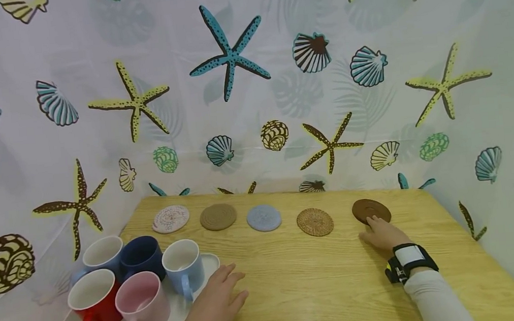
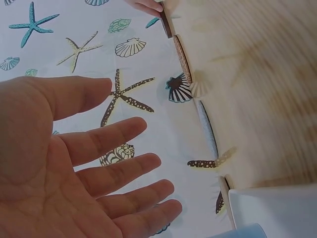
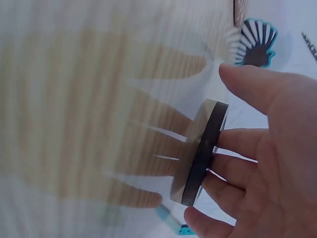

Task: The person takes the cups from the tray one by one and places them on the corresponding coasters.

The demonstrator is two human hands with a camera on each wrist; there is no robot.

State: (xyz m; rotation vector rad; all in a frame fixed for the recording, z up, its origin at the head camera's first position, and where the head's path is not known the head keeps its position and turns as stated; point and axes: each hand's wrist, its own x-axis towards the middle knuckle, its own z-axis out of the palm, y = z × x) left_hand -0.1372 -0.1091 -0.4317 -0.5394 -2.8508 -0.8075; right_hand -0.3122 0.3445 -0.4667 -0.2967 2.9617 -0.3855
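At the right of the row, a round dark brown coaster point(image 1: 371, 211) lies on the table. My right hand point(image 1: 385, 236) touches its near side with the fingertips. In the right wrist view the fingers rest against the coaster point(image 3: 200, 156), while the thumb point(image 3: 247, 84) stands apart from it. My left hand point(image 1: 216, 301) hovers by the tray's right edge with spread fingers and holds nothing; its palm point(image 2: 64, 173) fills the left wrist view. Nearest to it is a light blue mug point(image 1: 183, 266) on the white tray point(image 1: 211, 261).
Also on the tray are a pink mug point(image 1: 143, 303), a red mug point(image 1: 95, 302), a dark blue mug point(image 1: 141, 257) and a white-lined mug point(image 1: 103, 253). Along the back lie a speckled coaster point(image 1: 171, 219), a tan one point(image 1: 218, 217), a grey-blue one point(image 1: 264, 217) and a woven one point(image 1: 315, 221).
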